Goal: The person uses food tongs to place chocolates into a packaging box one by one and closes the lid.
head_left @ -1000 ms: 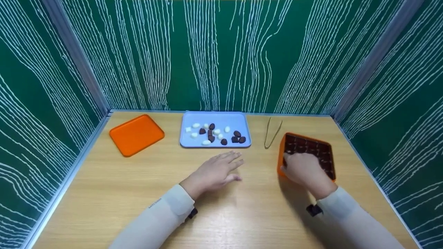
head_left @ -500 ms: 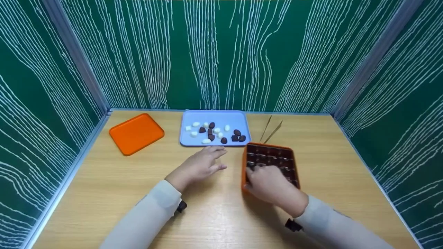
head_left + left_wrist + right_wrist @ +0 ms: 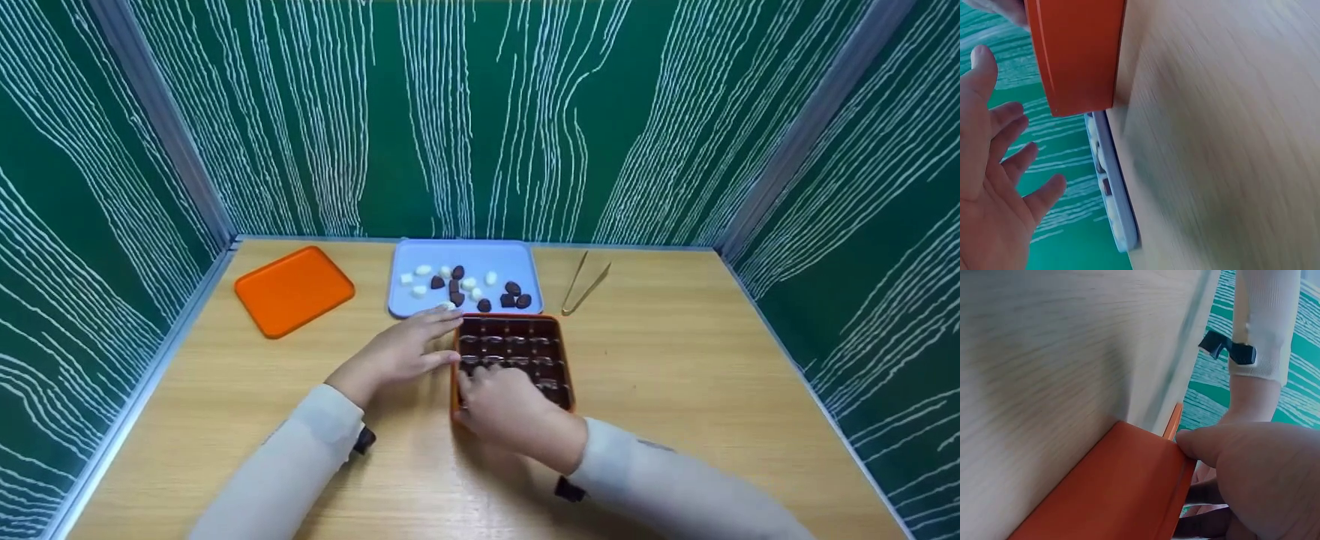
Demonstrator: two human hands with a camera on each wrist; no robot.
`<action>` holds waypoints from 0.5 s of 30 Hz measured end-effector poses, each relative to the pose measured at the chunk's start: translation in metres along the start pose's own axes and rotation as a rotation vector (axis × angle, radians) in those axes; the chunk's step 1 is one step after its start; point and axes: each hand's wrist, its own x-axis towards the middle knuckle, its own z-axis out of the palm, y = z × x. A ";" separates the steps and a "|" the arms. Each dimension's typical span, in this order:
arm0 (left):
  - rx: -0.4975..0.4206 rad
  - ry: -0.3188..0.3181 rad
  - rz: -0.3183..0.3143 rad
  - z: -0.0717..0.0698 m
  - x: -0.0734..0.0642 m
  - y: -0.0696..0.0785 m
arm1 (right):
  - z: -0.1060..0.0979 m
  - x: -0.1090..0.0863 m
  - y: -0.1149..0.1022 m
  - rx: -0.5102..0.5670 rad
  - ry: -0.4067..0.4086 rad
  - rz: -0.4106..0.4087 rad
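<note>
An orange box (image 3: 454, 390) with a dark brown divided insert (image 3: 551, 373) stands on the table in front of a pale blue tray. My right hand (image 3: 517, 409) grips its near left edge. In the right wrist view the thumb (image 3: 1199, 443) lies on the orange outer wall, with fingers over the inner side. My left hand (image 3: 401, 345) is beside the box's left side, fingers spread, fingertips right at the rim in the head view. The left wrist view shows that palm (image 3: 996, 225) holding nothing, apart from the orange wall (image 3: 1078, 56).
The pale blue tray (image 3: 480, 255) at the back centre bears several dark chocolates (image 3: 513, 288) and white ones (image 3: 469, 283). Gold tongs (image 3: 592, 283) lie to its right. A flat orange tray (image 3: 296, 292) sits at the back left. Green panels (image 3: 637, 112) enclose the table.
My right hand has slid the orange box leftward from the right side to the middle of the table. The tongs turned slightly as it passed. My left hand has shifted left.
</note>
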 end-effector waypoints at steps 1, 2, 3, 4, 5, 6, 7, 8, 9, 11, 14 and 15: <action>0.003 0.005 -0.001 -0.001 -0.001 -0.002 | -0.001 0.004 -0.003 -0.010 0.008 -0.013; 0.004 0.008 -0.004 -0.002 -0.002 -0.004 | -0.002 0.007 -0.006 -0.024 0.014 -0.027; 0.006 0.011 -0.006 -0.002 -0.003 -0.006 | -0.003 0.010 -0.009 -0.033 0.016 -0.040; 0.006 0.014 -0.007 -0.003 -0.004 -0.008 | -0.005 0.013 -0.012 -0.037 0.017 -0.050; 0.006 0.015 -0.013 -0.003 -0.005 -0.010 | -0.007 0.016 -0.015 -0.037 0.013 -0.061; 0.004 0.013 -0.021 -0.003 -0.006 -0.012 | -0.009 0.018 -0.017 -0.029 0.009 -0.070; 0.001 0.009 -0.031 -0.003 -0.006 -0.014 | -0.011 0.020 -0.020 -0.009 0.009 -0.073; -0.005 0.002 -0.041 -0.003 -0.007 -0.016 | -0.013 0.021 -0.022 0.021 0.009 -0.075; -0.010 -0.003 -0.049 -0.002 -0.008 -0.018 | -0.015 0.022 -0.023 0.061 0.009 -0.075; -0.021 -0.014 -0.065 -0.002 -0.011 -0.021 | -0.019 0.022 -0.023 0.157 0.009 -0.080; -0.039 -0.028 -0.067 -0.002 -0.012 -0.023 | -0.024 0.020 -0.013 0.314 -0.006 -0.078; -0.040 -0.033 -0.069 -0.001 -0.012 -0.023 | -0.024 0.019 -0.007 0.361 -0.010 -0.070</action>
